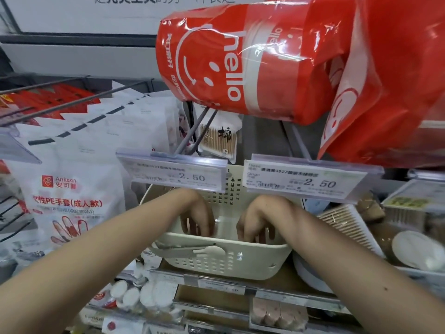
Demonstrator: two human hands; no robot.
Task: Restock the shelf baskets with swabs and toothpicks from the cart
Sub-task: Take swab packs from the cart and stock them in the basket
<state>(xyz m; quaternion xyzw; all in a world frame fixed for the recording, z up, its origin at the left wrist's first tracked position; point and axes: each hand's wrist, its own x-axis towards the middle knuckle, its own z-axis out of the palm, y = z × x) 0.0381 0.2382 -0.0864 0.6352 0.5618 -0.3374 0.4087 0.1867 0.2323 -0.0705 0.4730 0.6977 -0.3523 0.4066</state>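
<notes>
We see both of our hands reaching down into the cream perforated basket [224, 259] that sits on the shelf at the lower centre of the frame. The left hand [198, 219] hangs inside the basket's left half with its fingers pointing down and loosely curled; the right hand [258, 221] does the same in the right half. The near rim hides the fingertips, so we cannot tell whether either hand has hold of anything. Just to the right of the basket, touching our right forearm, lies a clear box of toothpicks [346, 225], and further right a round white lid [411, 247]. Above the hands two price tags [305, 180] reading 2.50 jut forward and overhang the basket's back half, leaving only a narrow opening over its near part. Behind the tags hangs a pack of cotton swabs [220, 138] on a hook. A red "hello" package [240, 56] fills the upper right of the frame. White glove packs [74, 189] crowd the left side, close to our left forearm.
</notes>
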